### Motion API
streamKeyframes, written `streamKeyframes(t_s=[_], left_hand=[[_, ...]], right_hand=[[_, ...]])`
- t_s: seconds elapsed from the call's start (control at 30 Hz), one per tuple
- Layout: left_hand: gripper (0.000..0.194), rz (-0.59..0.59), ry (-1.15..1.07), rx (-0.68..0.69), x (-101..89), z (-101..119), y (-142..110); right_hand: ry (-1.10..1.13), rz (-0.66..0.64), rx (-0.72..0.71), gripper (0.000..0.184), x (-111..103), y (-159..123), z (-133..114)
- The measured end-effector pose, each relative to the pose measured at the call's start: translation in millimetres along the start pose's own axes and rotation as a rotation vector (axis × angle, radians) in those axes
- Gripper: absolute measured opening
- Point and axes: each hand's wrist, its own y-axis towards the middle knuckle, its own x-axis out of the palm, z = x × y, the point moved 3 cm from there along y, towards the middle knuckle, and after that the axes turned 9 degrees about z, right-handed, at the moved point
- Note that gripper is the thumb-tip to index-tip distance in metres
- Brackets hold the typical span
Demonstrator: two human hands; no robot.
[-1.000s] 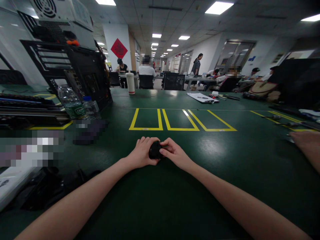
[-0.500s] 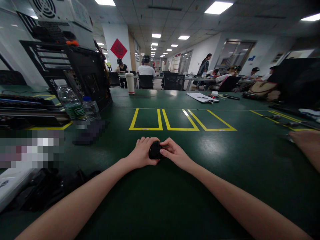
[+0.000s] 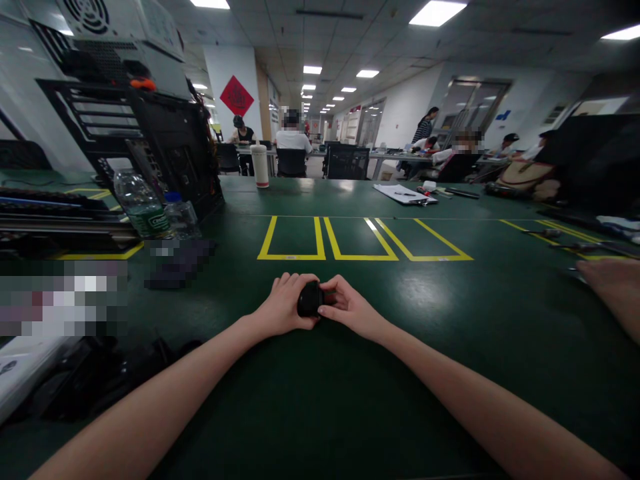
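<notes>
A small black rounded object (image 3: 309,300) is held low over the green table (image 3: 320,400), right in front of me; its exact kind I cannot make out. My left hand (image 3: 289,303) wraps round its left side, fingers over the top and thumb below. From the right, my right hand (image 3: 347,307) grips its right end between thumb and fingers. Both palms hide parts of the object. Beyond the hands, three yellow tape outlines (image 3: 361,257) mark the tabletop.
At left stand plastic bottles (image 3: 143,207) and a black computer case (image 3: 170,147). A white cup (image 3: 260,167) and a clipboard (image 3: 404,195) lie farther back. Another person's hand (image 3: 613,287) rests at the right edge near metal tools (image 3: 575,247). People sit in the background.
The right thumb has shifted slightly along the black object's right end, and the object seems a little turned. The left hand stays in place.
</notes>
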Motion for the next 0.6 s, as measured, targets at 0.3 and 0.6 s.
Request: streamKeyframes(t_s=[0.3,0.6], left_hand=[[0.062,-0.01,-0.009,-0.007,0.0,-1.5,-0.3],[0.06,0.006,-0.002,-0.012,0.3,0.0,-0.1]], right_hand=[[-0.04,0.101,0.024,0.021,-0.5,4.3,6.8],[0.013,-0.002,-0.001,0.027,0.1,-0.6,1.3]])
